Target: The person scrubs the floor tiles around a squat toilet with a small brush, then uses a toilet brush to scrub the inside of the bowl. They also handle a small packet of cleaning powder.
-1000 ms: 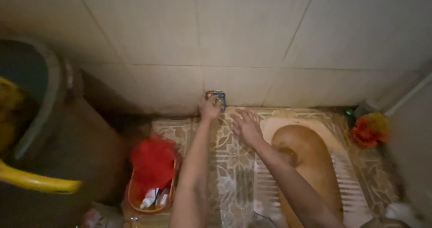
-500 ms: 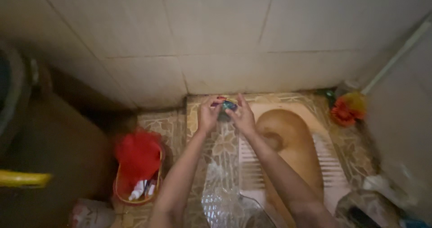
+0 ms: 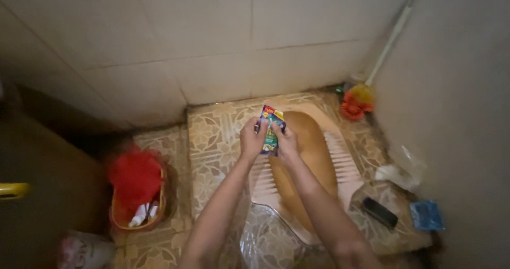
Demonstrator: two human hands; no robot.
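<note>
Both hands were pinching a small colourful sachet (image 3: 270,130) from either side, left hand (image 3: 252,140) on its left edge, right hand (image 3: 287,140) on its right edge, fingers closed on it. The sachet stood upright between them, over the front end of the squat toilet pan (image 3: 313,157), just about dead centre of the view.

Room to move was tight: tiled wall (image 3: 212,46) running along 12 o'clock, another wall closing in at 3 o'clock, and a big dark drum (image 3: 48,194) at 9 o'clock, cut off by the frame. The raised patterned floor (image 3: 212,136) stepped down at its left edge.

At 8 o'clock sat an orange basket (image 3: 135,216) with a red mesh sponge (image 3: 135,176) on top and a couple of white tubes inside, hard to make out. At 1 o'clock a brush (image 3: 357,100) with orange bristles leaned in the corner. At 4 o'clock lay a dark block (image 3: 379,212) and a blue packet (image 3: 426,215), near the wall. Crumpled clear plastic (image 3: 265,242) sat at 6 o'clock, partly hidden by the forearms. Lighting was dim and warm.
</note>
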